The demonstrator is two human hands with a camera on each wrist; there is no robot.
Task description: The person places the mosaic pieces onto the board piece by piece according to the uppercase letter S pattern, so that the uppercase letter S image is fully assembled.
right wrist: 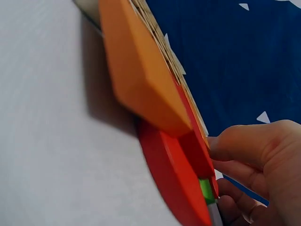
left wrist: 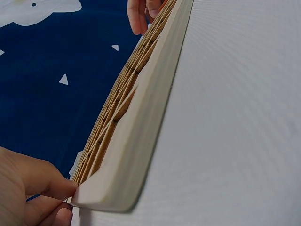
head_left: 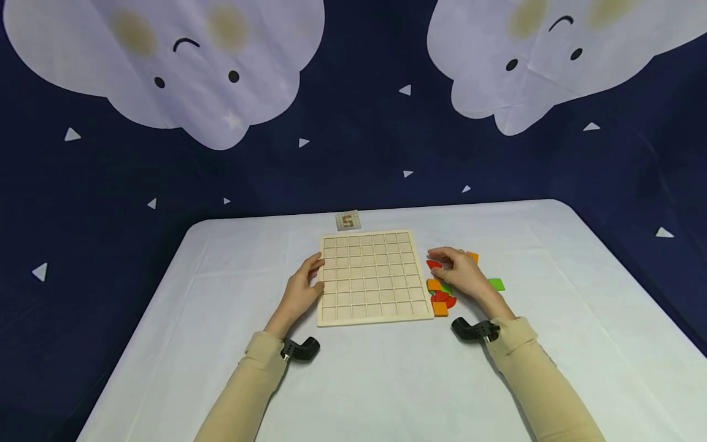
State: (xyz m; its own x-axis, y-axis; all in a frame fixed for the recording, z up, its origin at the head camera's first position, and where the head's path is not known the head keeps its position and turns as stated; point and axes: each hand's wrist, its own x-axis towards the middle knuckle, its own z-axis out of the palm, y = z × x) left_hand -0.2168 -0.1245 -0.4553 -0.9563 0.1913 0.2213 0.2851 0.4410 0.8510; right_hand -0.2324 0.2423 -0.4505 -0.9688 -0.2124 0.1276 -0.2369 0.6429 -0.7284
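A square pale wooden board with a grid of cells lies on the white table. My left hand rests at its left edge; the thumb and fingertips touch the rim, and the left wrist view shows them at the board's corner. To the right of the board my right hand hovers over a small heap of coloured pieces. Its thumb and forefinger stand apart around a red piece. Near them lie an orange square and a red rounded piece. The hand partly hides the heap.
A small card with a figure on a grid lies behind the board. A green piece and an orange piece lie beyond the right hand. A dark blue cloth with clouds hangs behind the table.
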